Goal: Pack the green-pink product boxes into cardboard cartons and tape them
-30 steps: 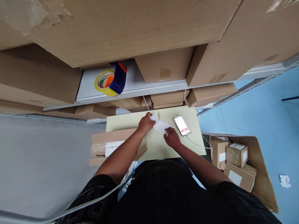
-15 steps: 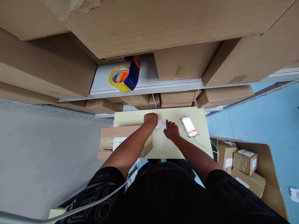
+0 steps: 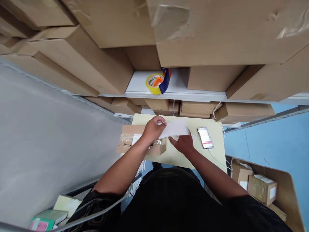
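Observation:
Both my hands hold a white paper label (image 3: 175,128) stretched flat above a small pale yellow table (image 3: 214,129). My left hand (image 3: 154,129) pinches its left end, over the right end of a taped cardboard parcel (image 3: 127,141) that lies on the table's left side. My right hand (image 3: 183,143) grips the label's lower right part from below. A phone (image 3: 205,138) with a white cable lies on the table just right of my right hand.
A yellow tape roll in a blue dispenser (image 3: 158,82) sits on the white shelf (image 3: 178,91) among large cardboard boxes (image 3: 96,64). An open carton with small labelled parcels (image 3: 262,188) stands on the blue floor at right. Books (image 3: 48,217) lie at lower left.
The label has been spread out between my hands and lifted; my left hand moved over the parcel's end. My head turned, so the whole scene shifted right.

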